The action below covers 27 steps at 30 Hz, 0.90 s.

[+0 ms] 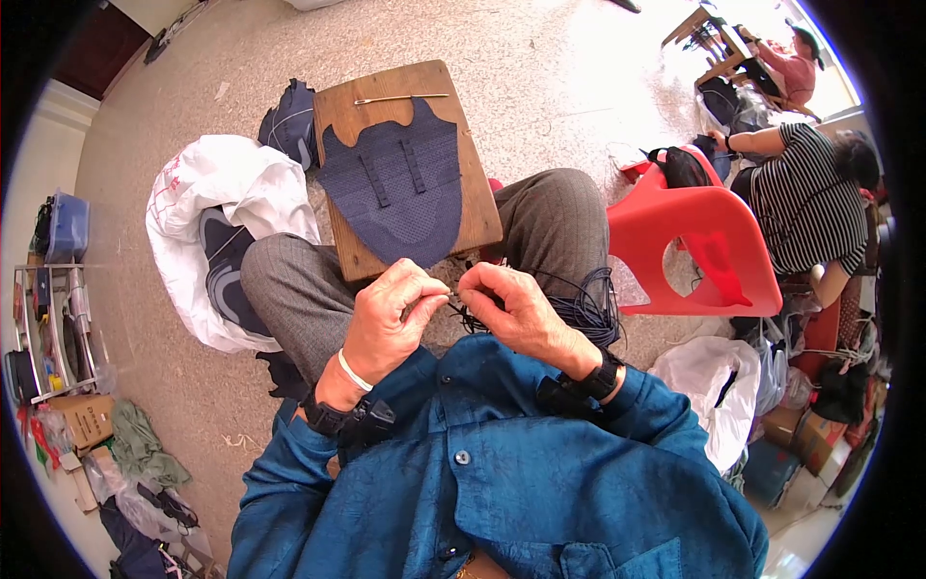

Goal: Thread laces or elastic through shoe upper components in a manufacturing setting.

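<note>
Daylight from an opening beyond the pinching right hand bleaches the floor. Outward from it, straight lines bend

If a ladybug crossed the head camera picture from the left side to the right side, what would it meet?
Blue plastic bin → white sack → left hand → right hand → red plastic chair.
</note>
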Available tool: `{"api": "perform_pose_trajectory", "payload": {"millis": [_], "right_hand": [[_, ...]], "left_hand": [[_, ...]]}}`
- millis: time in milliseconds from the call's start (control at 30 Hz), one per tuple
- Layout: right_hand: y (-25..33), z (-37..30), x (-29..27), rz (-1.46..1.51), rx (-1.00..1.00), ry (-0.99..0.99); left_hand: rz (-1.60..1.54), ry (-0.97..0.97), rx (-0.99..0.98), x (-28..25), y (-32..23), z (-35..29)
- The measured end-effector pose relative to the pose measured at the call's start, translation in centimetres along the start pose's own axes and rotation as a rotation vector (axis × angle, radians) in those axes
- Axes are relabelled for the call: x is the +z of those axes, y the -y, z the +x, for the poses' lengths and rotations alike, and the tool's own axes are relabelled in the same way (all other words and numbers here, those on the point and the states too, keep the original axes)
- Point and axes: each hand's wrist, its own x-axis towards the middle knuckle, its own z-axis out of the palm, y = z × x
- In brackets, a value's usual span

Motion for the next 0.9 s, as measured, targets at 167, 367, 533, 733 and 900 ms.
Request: {"api": "perform_pose_trajectory", "payload": {"millis": [167,367,533,733,900], "right_hand": [[-0.3,0.1,-0.1,0.001,-0.023,0.020],[-0.6,0.3,0.5,-0.049,-0.108,0.026],[0.4,-0.1,0.0,0.028,-0.012,0.025],[1.6,0.6,-1.7,0.302,0.206,-0.106],[5.2,2.2,-2.3,1.067,0.225,-0.187]], "left_hand": [[-0.005,0.007,0.032,0.0,0.2,0.4],[0.034,0.009,0.062,0.1,0.2,0.4],[0.031,0.038,0.034,-0.5,-0.5,0.6],[-0.243,-0.151,-0.274,0.1,0.5,-0.5],[-1.030,0.488,-0.809,0.9,0.3,-0.7]]}}
